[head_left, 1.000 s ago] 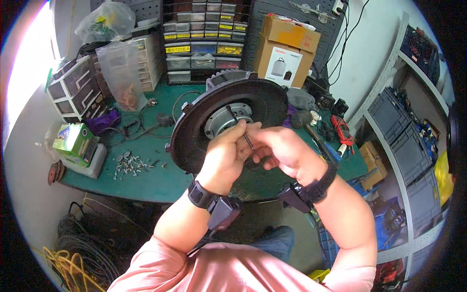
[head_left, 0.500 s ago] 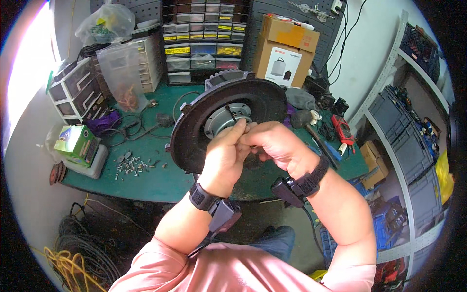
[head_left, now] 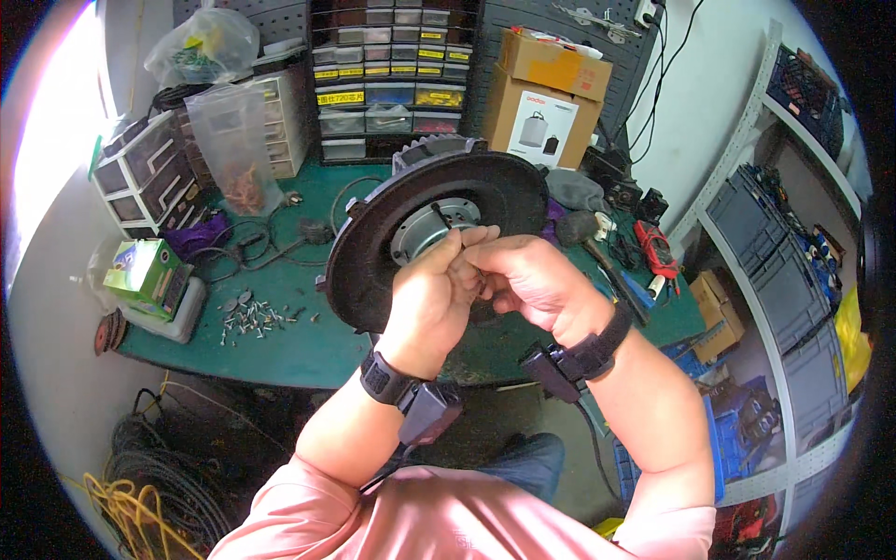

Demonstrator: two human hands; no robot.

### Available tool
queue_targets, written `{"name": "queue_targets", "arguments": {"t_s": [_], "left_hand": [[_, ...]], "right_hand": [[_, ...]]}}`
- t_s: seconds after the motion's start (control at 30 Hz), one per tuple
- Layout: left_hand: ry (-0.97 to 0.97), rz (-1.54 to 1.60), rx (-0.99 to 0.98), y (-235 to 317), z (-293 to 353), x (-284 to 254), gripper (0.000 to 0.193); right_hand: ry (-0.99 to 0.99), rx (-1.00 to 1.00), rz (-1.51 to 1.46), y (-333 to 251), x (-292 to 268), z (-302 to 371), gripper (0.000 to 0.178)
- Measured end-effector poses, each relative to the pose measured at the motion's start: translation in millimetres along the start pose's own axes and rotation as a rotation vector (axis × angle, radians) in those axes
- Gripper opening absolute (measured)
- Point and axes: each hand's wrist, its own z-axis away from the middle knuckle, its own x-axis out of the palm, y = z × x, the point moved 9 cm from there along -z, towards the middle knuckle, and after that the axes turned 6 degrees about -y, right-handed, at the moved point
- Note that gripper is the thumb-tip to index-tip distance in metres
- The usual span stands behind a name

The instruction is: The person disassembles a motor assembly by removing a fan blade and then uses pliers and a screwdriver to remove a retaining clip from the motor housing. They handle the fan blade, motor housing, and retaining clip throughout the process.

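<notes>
A large round black housing (head_left: 359, 280) stands tilted on the workbench, its hollow side facing me. Inside its bowl sits a silver metal hub (head_left: 417, 230) with holes around its face and a dark shaft or rod (head_left: 441, 217) at the centre. Right in front of the hub, my left hand (head_left: 427, 303) has its fingers bent and pressed together. Against those fingertips, my right hand (head_left: 530, 282) closes in a pinch. Whatever lies between the fingers is covered by them. Each wrist wears a black strap with a small box.
Loose screws (head_left: 250, 319) lie scattered on the green workbench (head_left: 280, 359), left of the housing. A green box (head_left: 145, 278) stands at the left edge. Behind are a drawer cabinet (head_left: 390, 93) and cardboard boxes (head_left: 551, 89). A hammer (head_left: 611, 275) and red multimeter (head_left: 656, 250) lie right.
Both hands stay together before the hub, with only small finger movements. My right hand and forearm have shifted very slightly left. The housing looks nearly unmoved.
</notes>
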Motion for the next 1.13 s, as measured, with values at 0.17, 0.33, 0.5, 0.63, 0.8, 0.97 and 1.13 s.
{"name": "queue_targets", "arguments": {"t_s": [0.17, 0.33, 0.5, 0.63, 0.8, 0.97, 1.13], "left_hand": [[0.199, -0.005, 0.038, -0.9, 1.2, -10.5, 0.03], [0.184, -0.009, 0.002, -0.5, -1.6, -12.6, 0.029], [0.076, -0.023, -0.058, 0.9, -2.9, -1.4, 0.035], [0.079, -0.023, -0.011, 1.8, -0.8, 1.8, 0.035], [0.153, 0.032, 0.004, -2.4, 5.5, -4.7, 0.033], [0.222, -0.039, 0.007, 0.4, 6.2, -5.8, 0.031], [0.004, 0.012, -0.036, -1.9, -0.6, -6.5, 0.033]], "right_hand": [[0.005, -0.116, 0.106, -7.0, 2.3, -4.4, 0.015], [0.071, 0.006, 0.125, -8.1, 2.2, 1.9, 0.019], [-0.013, 0.094, 0.012, -1.3, 2.2, 3.4, 0.021], [-0.014, 0.033, -0.013, -3.9, 3.0, -0.3, 0.021], [0.013, -0.057, 0.07, -6.9, 3.2, -5.5, 0.014], [0.046, -0.035, 0.084, -8.9, 4.1, -1.9, 0.013], [-0.004, 0.133, 0.025, -1.2, -0.6, 0.6, 0.019]]}}
